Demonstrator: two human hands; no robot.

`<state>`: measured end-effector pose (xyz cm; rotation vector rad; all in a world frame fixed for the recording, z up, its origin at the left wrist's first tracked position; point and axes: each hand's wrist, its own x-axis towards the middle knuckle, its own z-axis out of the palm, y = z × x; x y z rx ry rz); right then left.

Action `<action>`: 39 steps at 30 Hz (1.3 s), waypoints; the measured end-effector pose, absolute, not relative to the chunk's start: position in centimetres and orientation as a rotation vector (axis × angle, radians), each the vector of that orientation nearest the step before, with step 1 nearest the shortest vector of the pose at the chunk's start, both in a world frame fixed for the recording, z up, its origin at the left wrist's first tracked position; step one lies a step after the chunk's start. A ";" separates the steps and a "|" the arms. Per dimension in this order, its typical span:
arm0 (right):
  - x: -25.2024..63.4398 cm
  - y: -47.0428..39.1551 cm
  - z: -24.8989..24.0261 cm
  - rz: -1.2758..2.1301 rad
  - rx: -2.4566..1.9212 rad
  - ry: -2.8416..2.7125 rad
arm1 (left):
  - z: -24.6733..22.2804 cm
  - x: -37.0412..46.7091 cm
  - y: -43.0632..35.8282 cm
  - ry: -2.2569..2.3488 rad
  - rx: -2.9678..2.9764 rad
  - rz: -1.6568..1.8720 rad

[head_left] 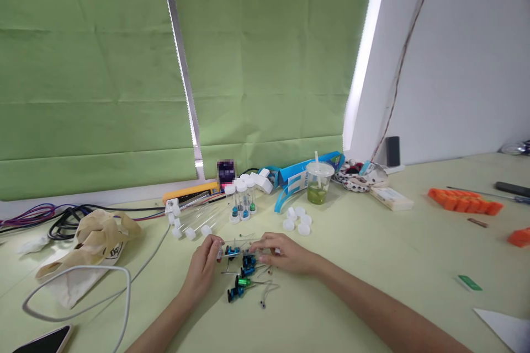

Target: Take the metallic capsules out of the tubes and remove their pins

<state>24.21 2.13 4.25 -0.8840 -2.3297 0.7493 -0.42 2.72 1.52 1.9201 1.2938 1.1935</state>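
Observation:
A clear plastic tube (244, 242) lies sideways between my hands, just above the table, with a small blue part visible in or behind it. My left hand (203, 266) is closed round its left end, where a bit of white shows at the fingertips. At the other end, the fingers of my right hand (287, 254) curl over the tube, and something white peeks out by the palm. Right below lie several small blue parts (248, 266) with black discs and thin metal rods. Among them is a green one (244, 282). Thin wire-like pieces (263, 303) lie beside them.
Capped tubes with small parts (245, 204) stand upright behind my hands. Clear tubes (194, 215) lie to their left, white caps (298, 219) to their right. Farther out are a drink cup (317, 190), cloth bag (89, 248), white cable (128, 292), phone (43, 342) and orange pieces (464, 201).

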 end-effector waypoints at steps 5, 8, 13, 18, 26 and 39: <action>24.2 2.3 3.6 0.772 -0.886 -2.280 | 1.5 -0.5 2.8 1.318 1.924 1.182; 24.0 2.5 3.0 0.793 -0.905 -2.230 | 1.6 -0.4 2.8 1.321 1.927 1.172; 23.9 2.9 2.2 0.836 -0.959 -2.097 | 1.6 -0.4 2.8 1.334 1.894 1.189; 24.3 3.6 1.2 0.902 -1.039 -1.979 | 1.3 -1.2 3.2 1.409 1.849 1.250; 24.7 3.9 0.7 0.944 -1.006 -2.016 | 1.4 -2.3 3.6 1.479 1.755 1.363; 24.6 3.8 0.9 0.812 -1.066 -1.761 | 0.7 -5.0 5.9 1.686 1.387 1.844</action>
